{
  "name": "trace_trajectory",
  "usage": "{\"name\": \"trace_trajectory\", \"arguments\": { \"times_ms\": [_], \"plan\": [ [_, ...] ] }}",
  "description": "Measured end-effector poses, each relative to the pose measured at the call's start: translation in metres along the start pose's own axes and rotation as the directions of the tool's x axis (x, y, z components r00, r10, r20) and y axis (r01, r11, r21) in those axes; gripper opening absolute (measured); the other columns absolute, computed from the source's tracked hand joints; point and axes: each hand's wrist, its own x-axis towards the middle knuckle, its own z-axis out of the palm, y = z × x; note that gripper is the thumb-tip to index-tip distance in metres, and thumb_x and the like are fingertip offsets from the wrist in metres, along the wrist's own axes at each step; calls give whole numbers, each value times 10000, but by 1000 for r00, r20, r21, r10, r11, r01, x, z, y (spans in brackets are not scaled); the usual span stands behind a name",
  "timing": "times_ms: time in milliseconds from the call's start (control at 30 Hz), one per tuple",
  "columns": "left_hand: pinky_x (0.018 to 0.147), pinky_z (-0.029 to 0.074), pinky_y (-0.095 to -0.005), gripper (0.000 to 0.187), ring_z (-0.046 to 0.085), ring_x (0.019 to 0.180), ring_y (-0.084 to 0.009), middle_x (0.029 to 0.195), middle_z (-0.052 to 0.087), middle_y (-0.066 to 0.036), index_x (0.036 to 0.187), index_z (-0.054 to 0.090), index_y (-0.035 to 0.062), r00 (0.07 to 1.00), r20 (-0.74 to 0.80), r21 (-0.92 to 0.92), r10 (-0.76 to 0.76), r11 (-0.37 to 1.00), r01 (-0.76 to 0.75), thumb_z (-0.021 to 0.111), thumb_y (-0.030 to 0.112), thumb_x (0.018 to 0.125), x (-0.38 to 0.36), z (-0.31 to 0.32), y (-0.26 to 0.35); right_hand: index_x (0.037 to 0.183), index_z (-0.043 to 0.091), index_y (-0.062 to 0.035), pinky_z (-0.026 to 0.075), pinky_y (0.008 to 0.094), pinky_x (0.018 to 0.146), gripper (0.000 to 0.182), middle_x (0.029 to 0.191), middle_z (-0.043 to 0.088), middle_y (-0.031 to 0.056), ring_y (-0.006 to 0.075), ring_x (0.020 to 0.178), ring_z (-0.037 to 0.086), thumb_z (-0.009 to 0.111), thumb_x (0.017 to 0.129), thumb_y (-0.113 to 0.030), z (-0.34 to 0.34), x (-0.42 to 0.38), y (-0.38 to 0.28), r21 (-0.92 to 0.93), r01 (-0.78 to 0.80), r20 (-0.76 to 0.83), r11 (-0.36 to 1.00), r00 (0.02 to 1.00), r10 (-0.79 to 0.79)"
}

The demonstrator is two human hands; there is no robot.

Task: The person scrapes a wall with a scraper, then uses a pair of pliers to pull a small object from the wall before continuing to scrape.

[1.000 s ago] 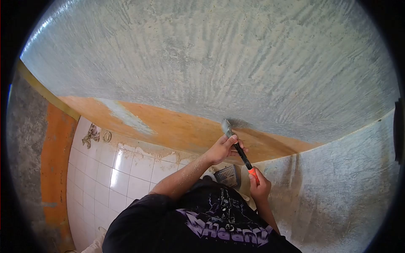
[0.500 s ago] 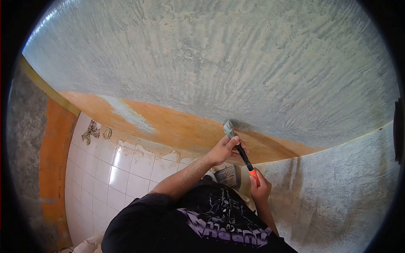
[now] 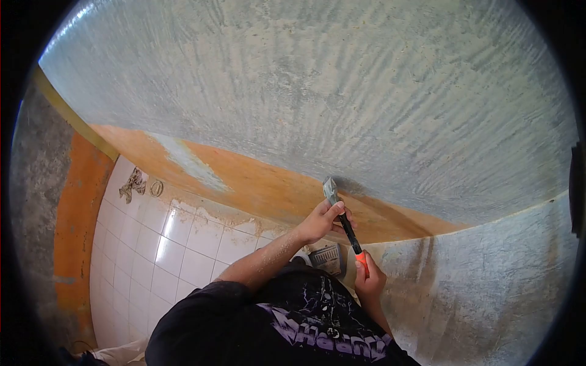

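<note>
A long-handled scraper [image 3: 347, 230] with a grey head, black shaft and orange end slants across the middle of the view. Its head meets the wall [image 3: 329, 110] around the line where grey surface gives way to orange paint [image 3: 262, 177]. High on the shaft, just below the head, my left hand [image 3: 321, 221] is closed, thumb on top. My right hand [image 3: 370, 280] grips the orange end lower down. Pale dust specks cover my left forearm.
Behind the scraper, a grey tray with a grid [image 3: 328, 258] sits on the floor. Peeled orange scraps lie along the wall's foot on white tiles [image 3: 183, 244]. A crumpled rag [image 3: 132, 185] and a ring-shaped item [image 3: 156, 188] lie at left. Another wall [image 3: 482, 274] stands right.
The scraper's orange end and my right hand have shifted slightly left and down, so the shaft stands a little steeper. The head stays at nearly the same spot on the wall.
</note>
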Motion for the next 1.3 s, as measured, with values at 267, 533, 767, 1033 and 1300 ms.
{"name": "trace_trajectory", "arguments": {
  "times_ms": [267,533,767,1033,1300],
  "plan": [
    [812,573,-406,365,680,961,-233,961,616,-80,1015,502,57,1000,-16,27,26,999,-25,404,406,1053,-4,-5,5,1163,661,26,554,375,675,326,909,703,223,330,774,715,669,883,-142,5,1,-12,-4,35,-16,999,999,-35],
    [785,566,-389,360,683,953,-244,934,606,-54,983,516,71,997,-74,50,11,999,-7,394,402,1054,-8,-5,9,1149,665,30,541,384,612,333,848,695,211,329,698,698,691,874,-156,13,-1,-5,-8,102,-50,995,993,-102],
    [771,554,-374,368,683,937,-239,927,604,-49,994,517,86,995,-95,77,8,997,-1,370,418,1056,-10,-6,12,1184,656,0,524,388,584,340,802,681,193,320,660,682,674,889,-169,17,-2,-11,-8,76,-39,997,996,-76],
    [760,555,-364,345,684,925,-236,925,606,-52,1018,484,100,995,-101,95,6,995,4,361,420,1057,-14,-11,18,1215,648,-28,506,384,553,353,753,663,170,307,619,661,670,895,-174,25,-3,-16,-32,80,-37,996,996,-81],
    [747,557,-361,352,687,924,-237,925,608,-47,1010,481,97,997,-68,92,24,996,-18,367,427,1055,-18,-22,20,1188,660,-14,516,380,565,339,783,681,174,304,639,673,684,885,-165,34,-4,-25,-35,67,-40,997,997,-69]
  ]
}}
